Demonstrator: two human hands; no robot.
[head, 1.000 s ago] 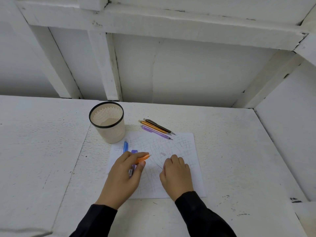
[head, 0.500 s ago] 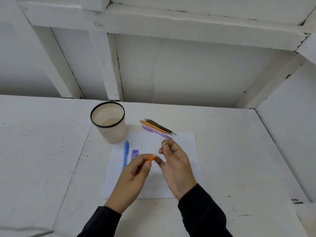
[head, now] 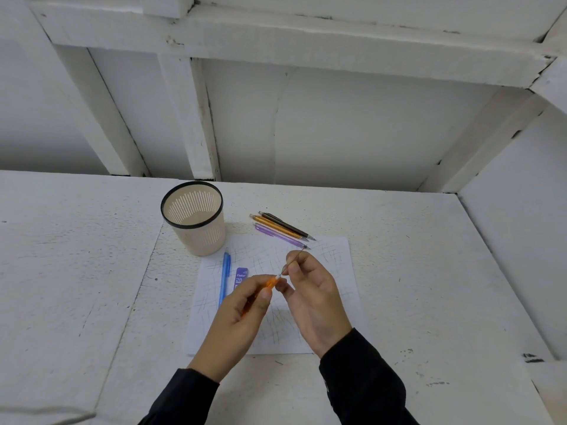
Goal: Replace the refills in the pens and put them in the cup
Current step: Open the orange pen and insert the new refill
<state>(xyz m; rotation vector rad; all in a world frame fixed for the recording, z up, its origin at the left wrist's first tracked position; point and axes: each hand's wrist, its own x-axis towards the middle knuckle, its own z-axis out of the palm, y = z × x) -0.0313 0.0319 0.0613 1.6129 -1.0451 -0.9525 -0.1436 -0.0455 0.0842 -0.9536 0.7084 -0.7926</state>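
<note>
The person is feeding a thin refill into the open end of an orange pen, so the refilling step is under way. The left hand is closing around the pen barrel, its end angling up and right. The right hand is pinching the refill between thumb and forefinger, other fingers loosely curled. Whether the tip is already entering is hard to tell. Next calls for steady alignment, then carrying the pen to the cup beyond the left hand.
</note>
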